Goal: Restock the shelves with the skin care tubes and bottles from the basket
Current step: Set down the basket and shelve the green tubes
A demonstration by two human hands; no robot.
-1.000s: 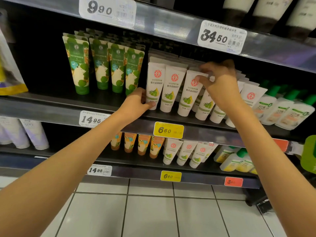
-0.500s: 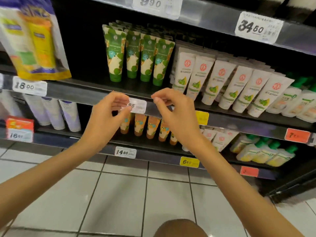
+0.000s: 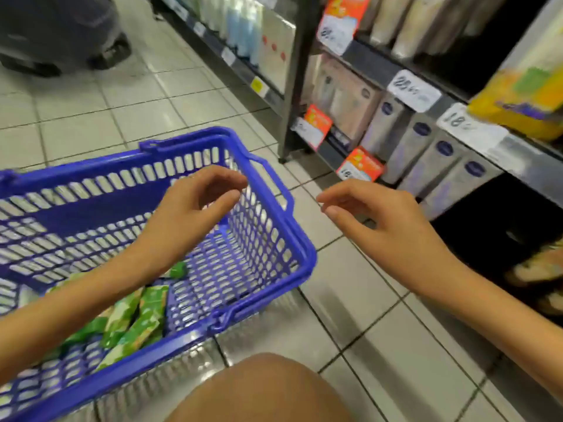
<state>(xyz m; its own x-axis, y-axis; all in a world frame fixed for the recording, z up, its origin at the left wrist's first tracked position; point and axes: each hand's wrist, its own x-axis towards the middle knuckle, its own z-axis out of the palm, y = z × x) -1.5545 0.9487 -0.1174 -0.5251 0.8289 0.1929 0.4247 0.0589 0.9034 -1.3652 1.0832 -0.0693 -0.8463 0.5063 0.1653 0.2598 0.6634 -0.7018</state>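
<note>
Lying in the near left corner of the basket [image 3: 300,239], green tubes [image 3: 143,324], seemingly pointed diagonally away though blurred, are found below and back from the nearer left hand [image 3: 195,208], which is held loosely curled and empty over the basket. The right hand [image 3: 384,220], likewise slack and empty, is held outside, nearer the shelves [image 3: 518,150].
</note>
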